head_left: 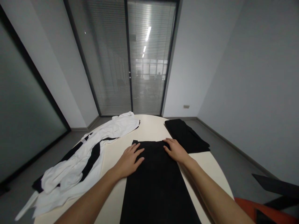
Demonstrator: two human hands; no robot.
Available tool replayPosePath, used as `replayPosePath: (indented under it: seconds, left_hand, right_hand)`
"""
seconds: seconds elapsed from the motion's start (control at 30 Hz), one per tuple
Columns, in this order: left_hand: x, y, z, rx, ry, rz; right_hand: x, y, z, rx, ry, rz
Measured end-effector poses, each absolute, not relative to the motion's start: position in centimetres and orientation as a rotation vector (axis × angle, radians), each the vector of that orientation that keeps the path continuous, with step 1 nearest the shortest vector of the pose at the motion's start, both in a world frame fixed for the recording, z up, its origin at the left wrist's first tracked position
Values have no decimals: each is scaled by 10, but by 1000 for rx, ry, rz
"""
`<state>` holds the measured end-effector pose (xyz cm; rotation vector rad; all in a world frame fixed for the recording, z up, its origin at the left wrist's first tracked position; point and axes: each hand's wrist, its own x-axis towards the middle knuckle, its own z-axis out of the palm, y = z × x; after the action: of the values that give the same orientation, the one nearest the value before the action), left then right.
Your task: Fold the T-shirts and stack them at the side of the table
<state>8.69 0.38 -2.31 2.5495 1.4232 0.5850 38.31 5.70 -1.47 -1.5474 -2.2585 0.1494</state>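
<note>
The left hand (130, 159) and right hand (175, 150) rest, fingers apart, on the black cloth (155, 186), near middle of the worktop (150, 126); an uneven push could, I'd say, wrinkle it.

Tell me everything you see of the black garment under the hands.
The black garment looks like plain, matte cloth. It lies flat and mostly smooth on the cream table as a long panel, its far edge nearly straight, its near end cut off by the picture's bottom. The left hand rests near its far left corner; the right hand near its far right corner. Layers cannot be counted.
</note>
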Motion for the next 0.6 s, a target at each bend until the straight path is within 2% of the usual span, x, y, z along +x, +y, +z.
replayPosePath:
  seconds: [0.23, 0.4, 0.5, 0.6]
  left_hand:
    - [85, 18, -41, 2395, 1671, 890]
    - [80, 32, -50, 2255, 1724, 956]
    - [78, 38, -53, 2234, 1610, 1074]
    - [78, 41, -55, 2202, 1492, 1162]
  right_hand:
    - [384, 57, -7, -1813, -2019, 187]
    - [387, 61, -10, -1621, -1991, 312]
    - [390, 66, -16, -1498, -1925, 406]
    - [389, 71, -22, -1525, -1921, 358]
